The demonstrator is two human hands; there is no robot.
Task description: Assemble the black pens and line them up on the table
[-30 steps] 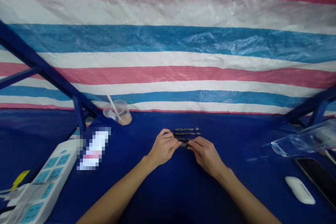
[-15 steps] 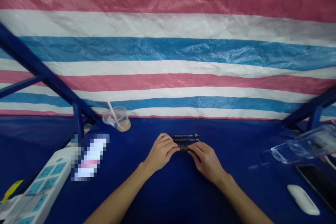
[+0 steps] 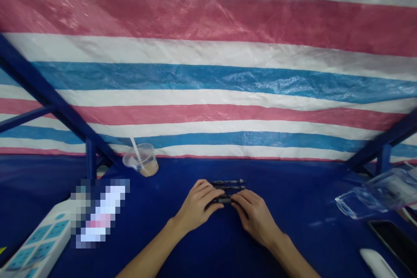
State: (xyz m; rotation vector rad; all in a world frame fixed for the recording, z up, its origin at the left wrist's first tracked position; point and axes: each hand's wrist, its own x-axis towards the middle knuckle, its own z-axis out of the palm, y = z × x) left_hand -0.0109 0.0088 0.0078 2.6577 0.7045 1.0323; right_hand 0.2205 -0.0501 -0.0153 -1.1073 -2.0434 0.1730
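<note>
A dark pen (image 3: pixel 224 200) lies crosswise between my two hands at the lower centre. My left hand (image 3: pixel 198 204) pinches its left end, and the fingers of my right hand (image 3: pixel 256 213) close on its right end. Just beyond it, two more dark pens lie roughly parallel on the blue table (image 3: pixel 280 182): the farther pen (image 3: pixel 228 181) and the nearer pen (image 3: pixel 235 188). My fingers partly cover the ends of these pens.
A plastic cup (image 3: pixel 143 160) with a straw stands back left. A power strip (image 3: pixel 42 239) and a pixelated bright object (image 3: pixel 104 213) are at left. Rightward are a clear container (image 3: pixel 374 195), a dark phone (image 3: pixel 394 243) and a white case (image 3: pixel 378 263). Striped sheeting (image 3: pixel 208 78) hangs behind.
The view has tilted up, so the table things appear lower. The pen between my hands now shows a plainer, thicker grey-black middle; both hands remain on it.
</note>
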